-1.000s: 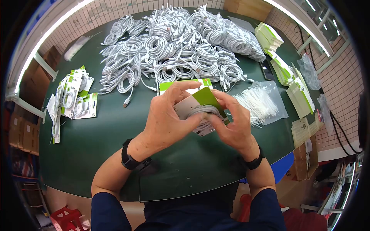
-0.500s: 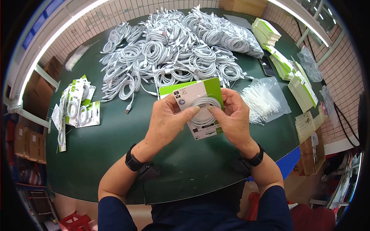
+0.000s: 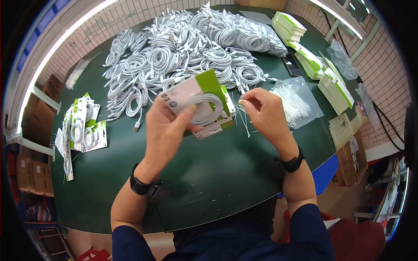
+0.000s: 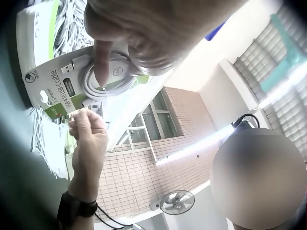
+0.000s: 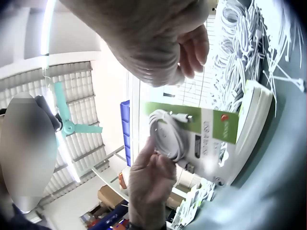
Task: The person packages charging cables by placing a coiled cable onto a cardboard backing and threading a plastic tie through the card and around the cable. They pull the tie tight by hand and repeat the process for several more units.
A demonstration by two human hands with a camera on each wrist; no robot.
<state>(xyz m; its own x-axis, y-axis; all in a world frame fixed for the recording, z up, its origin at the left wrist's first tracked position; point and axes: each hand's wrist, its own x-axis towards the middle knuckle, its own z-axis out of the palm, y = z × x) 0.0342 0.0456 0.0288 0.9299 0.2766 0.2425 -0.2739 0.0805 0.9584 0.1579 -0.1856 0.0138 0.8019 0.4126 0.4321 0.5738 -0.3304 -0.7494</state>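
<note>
In the head view my left hand (image 3: pixel 167 126) grips a white and green retail card (image 3: pixel 178 95) by its lower left, thumb across the front. On the card's face lies a coiled white USB cable (image 3: pixel 217 111); its USB plug (image 4: pixel 68 68) shows in the left wrist view. The card is raised over the table and tilted. My right hand (image 3: pixel 267 115) is just right of the card and apart from it. Its fingers are bent, with thumb and index fingertips together. I cannot tell whether they pinch a thin zip tie. Several loose zip ties (image 3: pixel 247 126) appear just below those fingertips.
A large heap of coiled white cables (image 3: pixel 161 61) covers the back of the table (image 3: pixel 209 174). Carded cables (image 3: pixel 80 126) lie at left. A bag of zip ties (image 3: pixel 291 104) is at right, near stacks of cards (image 3: pixel 335 91) and a phone (image 3: pixel 291 66).
Both hands held the card before. My right hand has come off it to the right, while my left hand has shifted left, turning the card. The head view has shifted slightly.
</note>
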